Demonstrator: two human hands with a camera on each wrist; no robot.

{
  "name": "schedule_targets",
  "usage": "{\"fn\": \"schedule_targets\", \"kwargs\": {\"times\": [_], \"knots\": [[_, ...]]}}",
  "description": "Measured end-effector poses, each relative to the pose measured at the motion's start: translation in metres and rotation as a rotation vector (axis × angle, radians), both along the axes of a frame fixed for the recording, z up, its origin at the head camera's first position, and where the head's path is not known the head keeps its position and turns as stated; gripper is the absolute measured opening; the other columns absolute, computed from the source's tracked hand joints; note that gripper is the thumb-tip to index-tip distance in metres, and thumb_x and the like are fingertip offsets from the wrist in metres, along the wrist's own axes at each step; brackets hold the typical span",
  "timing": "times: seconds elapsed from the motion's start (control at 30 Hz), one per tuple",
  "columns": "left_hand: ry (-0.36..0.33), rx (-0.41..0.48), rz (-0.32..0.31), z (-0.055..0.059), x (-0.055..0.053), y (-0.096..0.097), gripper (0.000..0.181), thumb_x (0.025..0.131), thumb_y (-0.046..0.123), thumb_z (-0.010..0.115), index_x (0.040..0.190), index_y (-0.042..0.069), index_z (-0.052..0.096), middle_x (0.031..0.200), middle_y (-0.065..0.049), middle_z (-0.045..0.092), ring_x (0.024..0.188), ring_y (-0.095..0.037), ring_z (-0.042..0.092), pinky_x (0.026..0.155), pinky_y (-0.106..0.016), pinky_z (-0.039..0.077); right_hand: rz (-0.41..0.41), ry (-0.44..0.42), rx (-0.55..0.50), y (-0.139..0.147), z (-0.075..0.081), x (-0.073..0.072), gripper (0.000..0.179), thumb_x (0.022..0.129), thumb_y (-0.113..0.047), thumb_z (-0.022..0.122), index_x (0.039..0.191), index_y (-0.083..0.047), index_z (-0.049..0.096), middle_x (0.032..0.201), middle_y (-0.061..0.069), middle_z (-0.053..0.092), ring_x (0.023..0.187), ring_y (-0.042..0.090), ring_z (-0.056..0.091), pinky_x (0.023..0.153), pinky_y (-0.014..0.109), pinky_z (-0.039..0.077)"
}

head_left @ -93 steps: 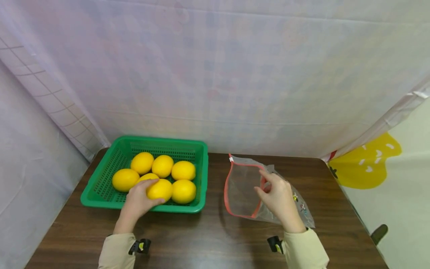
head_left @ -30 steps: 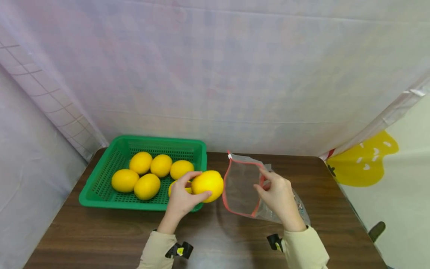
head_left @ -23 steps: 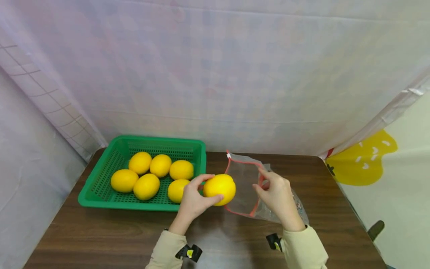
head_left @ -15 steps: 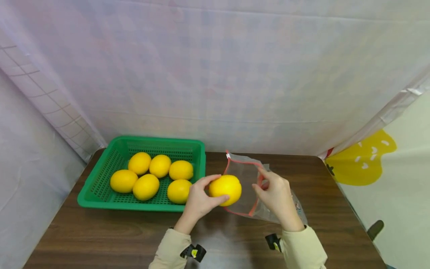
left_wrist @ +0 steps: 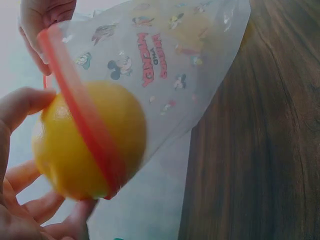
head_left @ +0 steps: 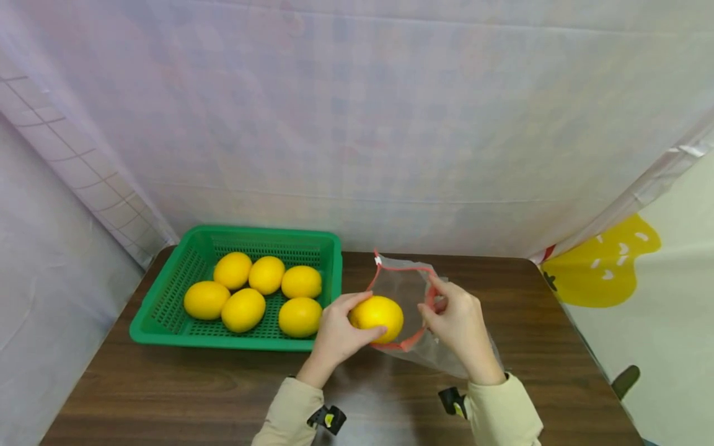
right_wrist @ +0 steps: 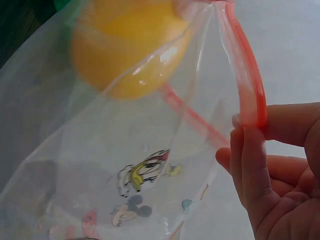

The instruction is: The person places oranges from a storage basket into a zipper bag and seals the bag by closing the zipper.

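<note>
1. Now the left hand (head_left: 337, 331) curls round a lemon (head_left: 379, 318), holding it partway into the zip bag (left_wrist: 160, 65)!
2. Right hand (head_left: 458, 322) has the bag's red rim (right_wrist: 255, 95) pinched.
3. Farther left, six more lemons (head_left: 243, 310) sit in a green basket (head_left: 223, 342).

the head view looks forward and down from above on the left hand (head_left: 340, 330), the right hand (head_left: 460, 322) and the green basket (head_left: 234, 342). the left wrist view faces the yellow fruit (left_wrist: 67, 145) up close, the clear bag (left_wrist: 160, 75) beyond; the right wrist view, also near, shares both, seeing the fruit through the bag
</note>
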State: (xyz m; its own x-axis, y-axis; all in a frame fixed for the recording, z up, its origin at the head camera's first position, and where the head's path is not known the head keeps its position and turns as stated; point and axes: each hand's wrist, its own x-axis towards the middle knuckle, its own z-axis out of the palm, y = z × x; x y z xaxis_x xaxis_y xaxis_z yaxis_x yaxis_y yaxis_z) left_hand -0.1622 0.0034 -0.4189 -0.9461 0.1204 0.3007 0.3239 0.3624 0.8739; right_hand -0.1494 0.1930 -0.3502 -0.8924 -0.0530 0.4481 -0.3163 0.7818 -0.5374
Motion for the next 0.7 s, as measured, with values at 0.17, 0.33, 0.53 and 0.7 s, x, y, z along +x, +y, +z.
{"fn": "schedule_targets", "kwargs": {"times": [0.17,0.33,0.53,0.7], "knots": [[0.021,0.056,0.012,0.009,-0.001,-0.005,0.056,0.068,0.019,0.078,0.121,0.010,0.060,0.117,-0.010,0.058,0.094,-0.026,0.057,0.062,-0.023,0.052,0.018,-0.046,0.000,-0.003,0.000,0.001,0.043,0.066,0.005,0.073,0.107,0.011,0.062,0.068,0.006,0.056,0.051,0.011,0.055,0.044,0.019,0.043],[-0.008,0.035,0.026,0.013,0.000,-0.022,0.059,0.068,0.019,0.078,0.123,0.013,0.058,0.121,-0.011,0.056,0.097,-0.028,0.057,0.062,-0.022,0.053,-0.011,-0.024,0.008,-0.003,0.006,0.002,0.041,0.066,0.006,0.071,0.106,0.011,0.062,0.068,0.007,0.057,0.054,0.012,0.054,0.047,0.019,0.044],[-0.002,-0.026,0.105,0.009,0.000,-0.054,0.058,0.067,0.020,0.079,0.121,0.012,0.060,0.122,-0.012,0.057,0.100,-0.030,0.058,0.065,-0.035,0.054,-0.053,0.034,0.023,0.008,0.016,0.004,0.041,0.066,0.006,0.071,0.105,0.012,0.062,0.069,0.007,0.057,0.055,0.016,0.058,0.048,0.020,0.046],[-0.016,-0.075,0.173,0.006,0.000,-0.081,0.056,0.067,0.018,0.079,0.119,0.008,0.060,0.124,-0.015,0.055,0.110,-0.030,0.053,0.079,-0.045,0.050,-0.065,0.040,0.020,0.017,0.018,0.008,0.042,0.066,0.006,0.073,0.106,0.011,0.062,0.071,0.006,0.058,0.055,0.016,0.058,0.047,0.019,0.045]]}}
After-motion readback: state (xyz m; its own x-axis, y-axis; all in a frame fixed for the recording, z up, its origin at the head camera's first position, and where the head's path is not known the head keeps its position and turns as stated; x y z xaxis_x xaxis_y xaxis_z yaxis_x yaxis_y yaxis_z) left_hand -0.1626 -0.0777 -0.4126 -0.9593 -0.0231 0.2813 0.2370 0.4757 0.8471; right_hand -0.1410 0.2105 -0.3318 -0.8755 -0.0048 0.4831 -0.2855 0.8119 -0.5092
